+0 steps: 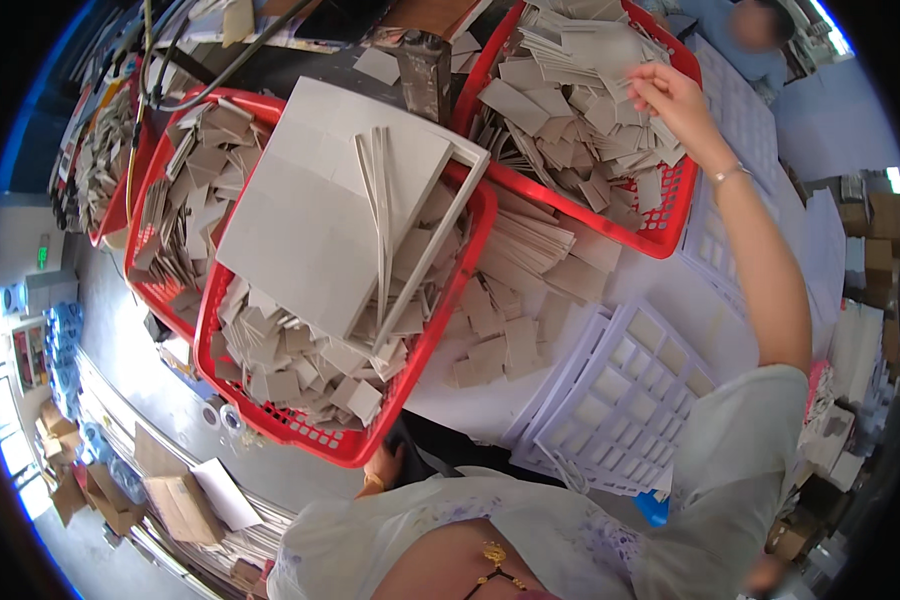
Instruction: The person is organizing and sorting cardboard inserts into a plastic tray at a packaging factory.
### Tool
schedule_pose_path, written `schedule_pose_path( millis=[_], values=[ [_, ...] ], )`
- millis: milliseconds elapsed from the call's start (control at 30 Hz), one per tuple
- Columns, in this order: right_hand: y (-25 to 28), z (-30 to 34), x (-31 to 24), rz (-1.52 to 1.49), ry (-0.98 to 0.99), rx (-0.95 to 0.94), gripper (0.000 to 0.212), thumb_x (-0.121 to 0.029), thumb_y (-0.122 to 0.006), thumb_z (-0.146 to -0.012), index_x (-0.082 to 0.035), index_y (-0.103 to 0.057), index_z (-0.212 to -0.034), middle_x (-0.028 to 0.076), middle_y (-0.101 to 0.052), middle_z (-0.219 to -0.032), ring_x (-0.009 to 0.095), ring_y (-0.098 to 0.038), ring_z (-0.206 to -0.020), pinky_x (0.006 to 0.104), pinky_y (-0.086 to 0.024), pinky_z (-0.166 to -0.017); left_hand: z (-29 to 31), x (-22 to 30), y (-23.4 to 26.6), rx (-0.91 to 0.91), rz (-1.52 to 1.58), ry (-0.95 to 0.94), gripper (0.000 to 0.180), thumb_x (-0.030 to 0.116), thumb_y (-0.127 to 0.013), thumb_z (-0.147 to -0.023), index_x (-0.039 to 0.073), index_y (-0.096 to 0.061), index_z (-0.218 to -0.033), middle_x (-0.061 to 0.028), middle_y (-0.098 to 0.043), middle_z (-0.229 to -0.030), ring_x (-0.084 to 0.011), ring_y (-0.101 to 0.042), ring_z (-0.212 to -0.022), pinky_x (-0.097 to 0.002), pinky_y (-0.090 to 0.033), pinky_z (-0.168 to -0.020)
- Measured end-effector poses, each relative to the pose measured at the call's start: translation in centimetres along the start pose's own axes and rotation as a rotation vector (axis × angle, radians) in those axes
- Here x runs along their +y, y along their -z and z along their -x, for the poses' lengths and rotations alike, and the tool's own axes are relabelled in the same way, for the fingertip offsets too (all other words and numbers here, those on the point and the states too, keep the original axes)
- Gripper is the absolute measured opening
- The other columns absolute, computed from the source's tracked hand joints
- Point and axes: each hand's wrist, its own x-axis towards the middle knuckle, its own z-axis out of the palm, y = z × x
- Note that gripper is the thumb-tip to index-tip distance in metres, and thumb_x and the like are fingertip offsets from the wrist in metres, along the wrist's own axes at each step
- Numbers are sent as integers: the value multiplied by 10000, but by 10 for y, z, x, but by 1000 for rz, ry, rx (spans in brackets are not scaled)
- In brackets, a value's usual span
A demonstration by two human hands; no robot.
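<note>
My right hand (668, 102) is reached out over the far red plastic basket (660, 243), its fingers bent in a pinch. Grey cardboard pieces (570, 125) fill that basket in a loose heap, and a blurred pale piece (605, 48) lies right beside my fingertips. Whether anything is between the fingers cannot be made out. Close to my body, my left hand (382, 466) is low by the near red basket (355, 455), its fingers mostly hidden. Large grey boards (310, 200) lie across that near basket, with narrow strips (378, 215) on top and small pieces (280, 350) below.
Loose cardboard pieces (510, 345) lie on the white table (460, 405) between the baskets. Lavender plastic grid crates (620, 385) lean at its near right. Another red basket (160, 290) stands left. A person (735, 40) is at the far right. Cartons (180, 505) sit on the floor.
</note>
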Motion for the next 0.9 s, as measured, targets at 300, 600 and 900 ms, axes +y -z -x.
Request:
schedule_pose_path(
  millis=[300,600,900],
  values=[
    [57,130,-3,2,93,37,245,-211,-523,-956,-74,-598,-1145,-4,-640,-939,54,-560,-824,201,-416,-715,-40,-7,-10,-10,-205,-316,305,335,-454,-925,55,-570,-958,-231,-641,-897,-426,-614,-843,-528,-491,-707],
    [60,471,37,-74,234,181,233,-154,-505,-954,-43,-584,-1143,25,-621,-976,84,-566,-870,219,-441,-700,-24,-39,-18,151,-258,-638,219,237,-510,-902,36,-596,-919,-247,-629,-864,-446,-593,-835,-532,-470,-716],
    [-215,713,145,79,69,-386,244,-298,-612,-872,-66,-604,-950,85,-648,-779,276,-646,-769,369,-507,-663,130,12,-1,-290,-377,-946,143,160,-531,-875,26,-579,-872,-199,-614,-805,-343,-598,-759,-394,-467,-692]
  ],
)
